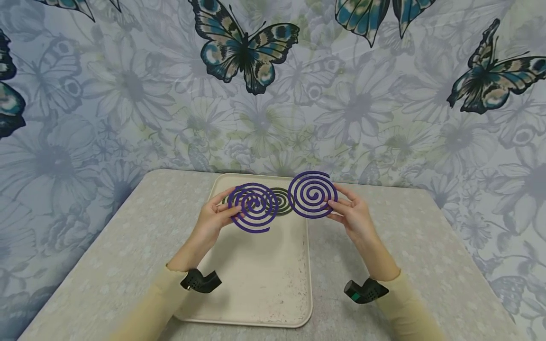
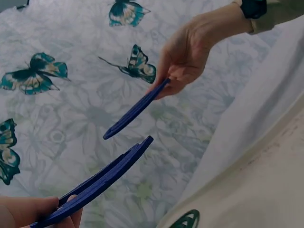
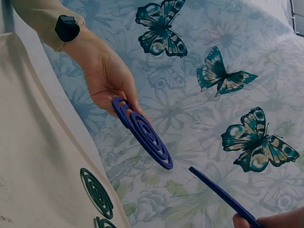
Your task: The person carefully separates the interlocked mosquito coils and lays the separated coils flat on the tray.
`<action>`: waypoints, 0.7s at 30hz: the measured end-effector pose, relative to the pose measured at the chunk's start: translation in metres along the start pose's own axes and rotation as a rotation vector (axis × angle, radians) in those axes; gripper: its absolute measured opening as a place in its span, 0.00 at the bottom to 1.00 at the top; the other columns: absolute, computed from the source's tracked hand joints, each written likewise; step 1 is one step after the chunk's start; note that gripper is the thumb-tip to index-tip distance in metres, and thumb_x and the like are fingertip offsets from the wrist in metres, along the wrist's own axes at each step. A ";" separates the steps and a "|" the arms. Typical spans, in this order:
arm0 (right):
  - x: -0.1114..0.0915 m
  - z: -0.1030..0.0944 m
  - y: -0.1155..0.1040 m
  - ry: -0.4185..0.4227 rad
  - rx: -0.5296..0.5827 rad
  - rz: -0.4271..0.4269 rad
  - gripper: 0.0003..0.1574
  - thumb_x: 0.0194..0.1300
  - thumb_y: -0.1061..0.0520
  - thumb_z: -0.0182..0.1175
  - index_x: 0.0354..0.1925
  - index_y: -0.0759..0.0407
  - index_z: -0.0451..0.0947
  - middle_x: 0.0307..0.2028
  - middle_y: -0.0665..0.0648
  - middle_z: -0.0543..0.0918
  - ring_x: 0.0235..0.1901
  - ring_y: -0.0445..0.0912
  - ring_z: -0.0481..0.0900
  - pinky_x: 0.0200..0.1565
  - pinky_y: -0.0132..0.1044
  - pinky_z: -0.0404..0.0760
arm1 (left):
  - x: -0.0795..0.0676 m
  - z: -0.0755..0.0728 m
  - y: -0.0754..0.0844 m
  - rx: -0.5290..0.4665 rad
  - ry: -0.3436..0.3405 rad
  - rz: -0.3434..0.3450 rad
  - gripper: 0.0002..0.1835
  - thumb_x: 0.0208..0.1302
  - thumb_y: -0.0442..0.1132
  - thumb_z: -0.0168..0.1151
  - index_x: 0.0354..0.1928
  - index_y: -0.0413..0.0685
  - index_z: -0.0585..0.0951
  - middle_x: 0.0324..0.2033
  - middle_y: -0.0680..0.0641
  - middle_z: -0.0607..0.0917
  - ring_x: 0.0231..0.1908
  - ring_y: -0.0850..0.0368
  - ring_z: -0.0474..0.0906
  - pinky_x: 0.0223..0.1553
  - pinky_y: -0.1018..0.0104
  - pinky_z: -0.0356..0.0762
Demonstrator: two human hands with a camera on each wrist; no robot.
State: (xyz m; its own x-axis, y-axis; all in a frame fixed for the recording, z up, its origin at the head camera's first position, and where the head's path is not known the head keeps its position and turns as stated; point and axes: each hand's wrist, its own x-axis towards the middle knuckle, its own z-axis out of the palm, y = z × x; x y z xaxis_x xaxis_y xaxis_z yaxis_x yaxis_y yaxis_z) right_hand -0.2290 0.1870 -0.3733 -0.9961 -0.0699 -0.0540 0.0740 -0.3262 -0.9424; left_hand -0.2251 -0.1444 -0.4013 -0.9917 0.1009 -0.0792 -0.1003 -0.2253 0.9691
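Between the fingers and thumb of my left hand is a purple-blue mosquito coil, held up above the tray. It looks layered, perhaps two coils overlapping; I cannot tell for sure. My right hand pinches another purple-blue mosquito coil by its right edge, flat side towards the head camera. The two held coils are close but apart, as the left wrist view shows. Dark green coils lie at the tray's far end, one partly hidden behind the left-hand coil.
The cream tray has reddish specks near its right front edge. It sits on a grey patterned tabletop. Behind the table hangs a floral cloth with butterflies. Each wrist wears a black device.
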 end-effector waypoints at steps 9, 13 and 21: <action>0.001 0.003 0.020 0.002 -0.060 0.052 0.37 0.64 0.74 0.52 0.69 0.68 0.55 0.30 0.44 0.87 0.30 0.38 0.85 0.33 0.30 0.85 | -0.007 -0.037 -0.033 0.130 -0.052 -0.060 0.35 0.64 0.29 0.58 0.71 0.41 0.58 0.30 0.61 0.87 0.30 0.67 0.84 0.38 0.74 0.83; 0.001 0.003 0.032 0.013 -0.084 0.069 0.37 0.64 0.73 0.53 0.69 0.67 0.55 0.30 0.44 0.87 0.30 0.38 0.85 0.33 0.30 0.85 | -0.008 -0.053 -0.043 0.189 -0.057 -0.063 0.34 0.64 0.29 0.60 0.70 0.41 0.59 0.29 0.61 0.87 0.29 0.67 0.83 0.38 0.72 0.83; 0.000 0.007 0.060 0.021 -0.126 0.089 0.37 0.63 0.74 0.53 0.69 0.68 0.57 0.30 0.44 0.86 0.30 0.37 0.85 0.32 0.29 0.85 | -0.010 -0.073 -0.057 0.250 -0.077 -0.071 0.35 0.63 0.28 0.59 0.70 0.37 0.57 0.29 0.60 0.86 0.29 0.65 0.84 0.35 0.71 0.83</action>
State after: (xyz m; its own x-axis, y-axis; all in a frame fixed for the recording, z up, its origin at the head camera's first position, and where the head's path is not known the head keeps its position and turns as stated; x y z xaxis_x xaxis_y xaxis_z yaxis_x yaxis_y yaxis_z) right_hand -0.2239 0.1610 -0.4275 -0.9867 -0.0736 -0.1450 0.1570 -0.1988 -0.9674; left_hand -0.2149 -0.2032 -0.4730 -0.9728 0.1839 -0.1406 -0.1374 0.0300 0.9901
